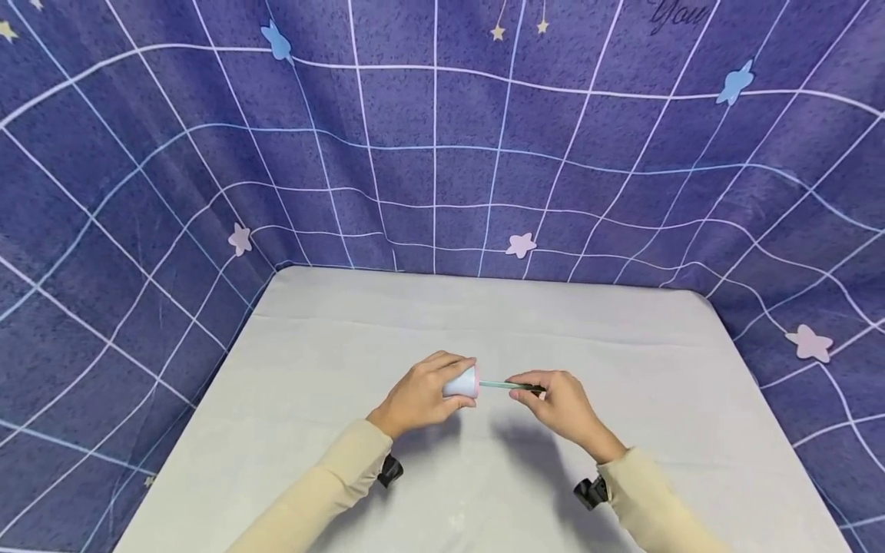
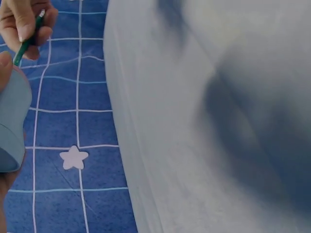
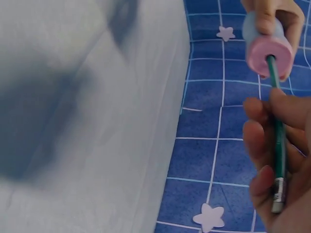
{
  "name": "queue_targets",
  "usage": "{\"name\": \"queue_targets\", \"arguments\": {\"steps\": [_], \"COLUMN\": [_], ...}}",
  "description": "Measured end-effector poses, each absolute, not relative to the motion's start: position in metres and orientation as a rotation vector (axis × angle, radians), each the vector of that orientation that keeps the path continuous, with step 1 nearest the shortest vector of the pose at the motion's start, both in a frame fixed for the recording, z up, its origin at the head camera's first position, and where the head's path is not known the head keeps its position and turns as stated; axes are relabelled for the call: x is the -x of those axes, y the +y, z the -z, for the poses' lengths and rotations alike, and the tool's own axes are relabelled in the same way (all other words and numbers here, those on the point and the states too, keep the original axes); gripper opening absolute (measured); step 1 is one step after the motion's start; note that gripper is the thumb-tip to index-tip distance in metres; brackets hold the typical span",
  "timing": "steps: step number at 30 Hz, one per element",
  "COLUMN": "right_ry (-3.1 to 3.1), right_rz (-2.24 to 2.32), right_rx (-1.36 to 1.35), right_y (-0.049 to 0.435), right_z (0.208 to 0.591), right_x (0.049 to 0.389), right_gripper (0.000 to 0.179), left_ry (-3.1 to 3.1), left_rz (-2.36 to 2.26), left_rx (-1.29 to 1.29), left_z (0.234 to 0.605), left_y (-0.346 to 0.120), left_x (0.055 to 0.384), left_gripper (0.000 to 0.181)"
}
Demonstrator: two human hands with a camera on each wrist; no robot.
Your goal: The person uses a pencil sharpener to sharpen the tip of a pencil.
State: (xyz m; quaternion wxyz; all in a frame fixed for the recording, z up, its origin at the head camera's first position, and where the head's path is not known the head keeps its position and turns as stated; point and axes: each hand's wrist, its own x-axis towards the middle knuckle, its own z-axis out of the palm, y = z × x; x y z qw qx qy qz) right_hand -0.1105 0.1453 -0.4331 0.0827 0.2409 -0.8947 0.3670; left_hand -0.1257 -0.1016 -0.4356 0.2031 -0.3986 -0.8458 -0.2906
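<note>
My left hand (image 1: 420,390) is wrapped round what looks like a blue-and-pink sharpener (image 1: 461,382), just below frame centre, pink end facing right. My right hand (image 1: 561,403), right of that, pinches the green pencil (image 1: 494,383), one end poked into it. Guessing they're lined up above the tabletop (image 1: 346,322) so the pencil sits straight.

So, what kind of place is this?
Maybe a little indoor work corner: a pale table, starry purple cloth hanging on three sides, and a pencil in what looks like a sharpener.
</note>
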Motion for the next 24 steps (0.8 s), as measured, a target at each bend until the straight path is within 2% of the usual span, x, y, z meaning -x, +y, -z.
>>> {"name": "queue_targets", "arguments": {"steps": [6, 9, 14, 20, 24], "right_ry": [-2.35, -2.218, -2.06, -1.951, -1.921], "right_rz": [-0.824, -0.706, -0.59, -0.573, -0.527], "right_rx": [-0.804, -0.832, -0.856, -0.871, -0.893], "right_y": [0.141, 0.141, 0.14, 0.139, 0.14], "right_z": [0.44, 0.443, 0.444, 0.441, 0.442], "right_x": [0.111, 0.113, 0.115, 0.115, 0.114], "right_gripper": [0.02, 0.014, 0.033, 0.03, 0.029], "left_ry": [-2.5, -2.587, -2.726, -2.733, -2.735], "left_rz": [1.046, 1.218, 1.462, 1.64, 1.624], "left_rx": [0.951, 0.883, 0.766, 0.914, 1.018], "left_z": [0.43, 0.423, 0.411, 0.407, 0.407], "left_y": [-0.102, -0.102, -0.104, -0.11, -0.113], "left_x": [0.126, 0.127, 0.13, 0.133, 0.135], "left_gripper": [0.053, 0.05, 0.044, 0.035, 0.038]}}
